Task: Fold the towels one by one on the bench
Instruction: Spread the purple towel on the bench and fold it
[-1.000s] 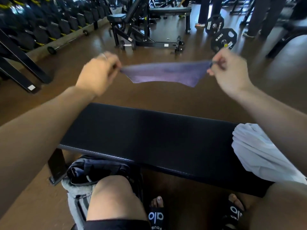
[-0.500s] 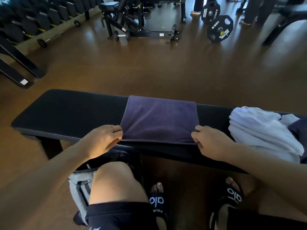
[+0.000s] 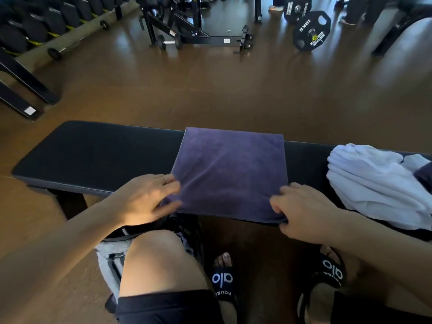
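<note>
Since half a second ago: left hand has slid onto the towel's near-left corner, fingers now extended flat over it; towel itself unmoved. Surface: long black padded bench, crosswise in view. Purple towel lies flat at its middle, squarish, smooth, near edge overhanging slightly. White towels heaped at the right end, unfolded. Right hand grips the near-right corner, fingers curled on the hem. Plate on the floor reads "10KG". Sandals read "alo". Grey bag beneath left knee; contents unclear.
</note>
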`<state>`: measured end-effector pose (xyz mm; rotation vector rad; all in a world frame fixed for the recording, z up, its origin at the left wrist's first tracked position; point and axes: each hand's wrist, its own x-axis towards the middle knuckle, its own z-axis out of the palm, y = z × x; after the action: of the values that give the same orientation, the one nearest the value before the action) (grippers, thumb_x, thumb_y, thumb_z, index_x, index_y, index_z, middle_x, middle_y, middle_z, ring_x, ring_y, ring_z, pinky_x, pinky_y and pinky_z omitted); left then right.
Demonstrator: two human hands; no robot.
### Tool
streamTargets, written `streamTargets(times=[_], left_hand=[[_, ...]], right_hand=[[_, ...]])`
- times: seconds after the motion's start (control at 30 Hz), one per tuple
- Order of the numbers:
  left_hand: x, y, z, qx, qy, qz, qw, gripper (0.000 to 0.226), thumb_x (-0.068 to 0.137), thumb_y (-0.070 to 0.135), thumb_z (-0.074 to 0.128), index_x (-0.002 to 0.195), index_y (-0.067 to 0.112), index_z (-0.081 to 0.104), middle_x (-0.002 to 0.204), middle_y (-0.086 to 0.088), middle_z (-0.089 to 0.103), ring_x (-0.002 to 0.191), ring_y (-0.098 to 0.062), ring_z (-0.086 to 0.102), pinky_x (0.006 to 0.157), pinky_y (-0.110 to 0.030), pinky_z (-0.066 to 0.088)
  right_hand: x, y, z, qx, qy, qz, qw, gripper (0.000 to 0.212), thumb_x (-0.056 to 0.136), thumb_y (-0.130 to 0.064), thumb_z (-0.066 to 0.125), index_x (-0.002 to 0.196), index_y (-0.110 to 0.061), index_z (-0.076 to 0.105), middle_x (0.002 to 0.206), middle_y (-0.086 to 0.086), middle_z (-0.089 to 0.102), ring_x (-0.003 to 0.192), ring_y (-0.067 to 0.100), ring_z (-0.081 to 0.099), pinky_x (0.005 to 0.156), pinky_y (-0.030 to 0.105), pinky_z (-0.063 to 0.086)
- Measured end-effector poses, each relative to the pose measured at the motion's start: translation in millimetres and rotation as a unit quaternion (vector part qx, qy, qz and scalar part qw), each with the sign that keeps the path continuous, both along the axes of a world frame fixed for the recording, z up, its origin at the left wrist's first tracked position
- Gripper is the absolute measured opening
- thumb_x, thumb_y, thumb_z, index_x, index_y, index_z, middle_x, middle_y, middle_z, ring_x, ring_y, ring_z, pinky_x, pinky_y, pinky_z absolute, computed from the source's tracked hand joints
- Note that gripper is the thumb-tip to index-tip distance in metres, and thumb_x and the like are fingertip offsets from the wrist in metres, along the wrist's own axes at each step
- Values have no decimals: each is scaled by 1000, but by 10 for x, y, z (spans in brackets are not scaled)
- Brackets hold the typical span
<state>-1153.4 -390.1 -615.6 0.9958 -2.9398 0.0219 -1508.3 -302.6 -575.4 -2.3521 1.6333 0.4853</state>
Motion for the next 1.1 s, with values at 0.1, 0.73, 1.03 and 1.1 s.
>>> streamTargets(times=[0.1, 0.73, 1.03, 1.1], left_hand=[[-406, -217, 38, 13, 56, 88, 994, 56, 100, 55, 28, 133, 19, 55, 125, 0, 62, 103, -23, 65, 84, -36, 52], [-1232, -1143, -320, 56, -1, 306, 950, 68, 102, 60, 15, 162, 32, -3, 170, -1, -8, 157, -23, -9, 126, -44, -6], [-997, -1408, -665, 111, 2, 386, 916, 63, 104, 55, 16, 162, 33, 3, 170, 6, -5, 157, -17, -5, 127, -37, -3], [-1013, -1406, -636, 112, -4, 388, 915, 64, 105, 55, 16, 162, 31, 3, 171, 4, -5, 157, -19, -5, 127, -40, -3]], right_hand=[[199, -363, -101, -94, -104, -23, 990, 37, 98, -47, 49, 130, -28, 50, 126, -2, 57, 113, 17, 57, 98, 33, 46], [530, -1451, -642, -200, -157, -200, 946, 67, 105, -53, 15, 161, -17, 4, 168, 6, 4, 155, 22, 2, 126, 43, 3], [-163, -1735, -1018, -109, -107, -234, 960, 63, 105, -51, 14, 161, -21, 11, 167, 5, 16, 154, 24, 10, 126, 44, 5], [-230, -1782, -932, -116, -104, -228, 961, 63, 105, -51, 18, 159, -20, 17, 162, 8, 28, 151, 27, 23, 124, 46, 15]])
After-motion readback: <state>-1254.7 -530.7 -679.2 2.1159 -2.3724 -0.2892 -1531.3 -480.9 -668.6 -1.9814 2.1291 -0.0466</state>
